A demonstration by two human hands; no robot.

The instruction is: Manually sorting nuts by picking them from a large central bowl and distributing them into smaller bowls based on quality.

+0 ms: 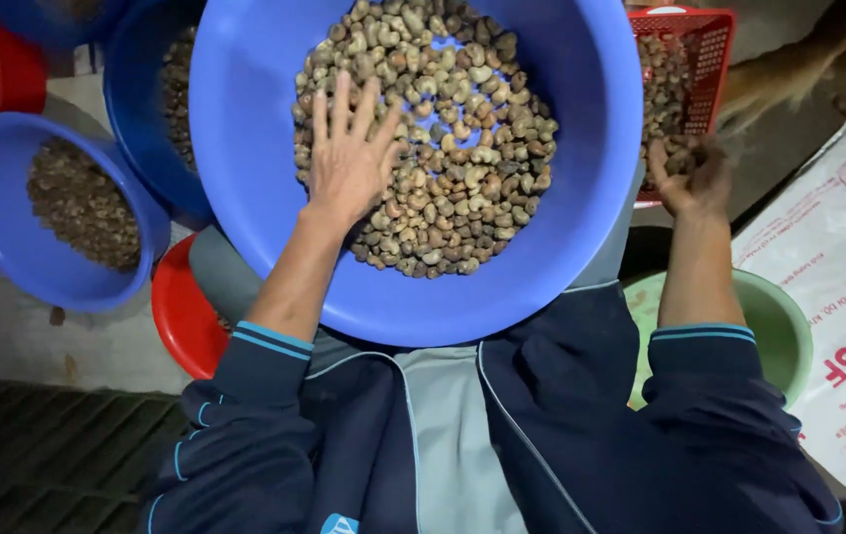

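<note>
Item: cashew nuts (pixel 452 148), heaped in the big blue basin (pixel 581 247), centre frame. My left hand (pixel 347 163) lies flat and spread on them, gripping nothing. My right hand (pixel 690 178) is clenched on a few (centre right, by the red basket (pixel 710 40)). Light, hard, loose: best scooped.

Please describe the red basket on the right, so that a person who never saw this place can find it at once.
Start from the big round blue plastic basin of pale nuts on the person's lap. Just past its right rim, above the right hand, stands the red square plastic mesh basket, also holding nuts. It is the only container with straight sides and a perforated wall; the others are smooth round bowls.
</note>
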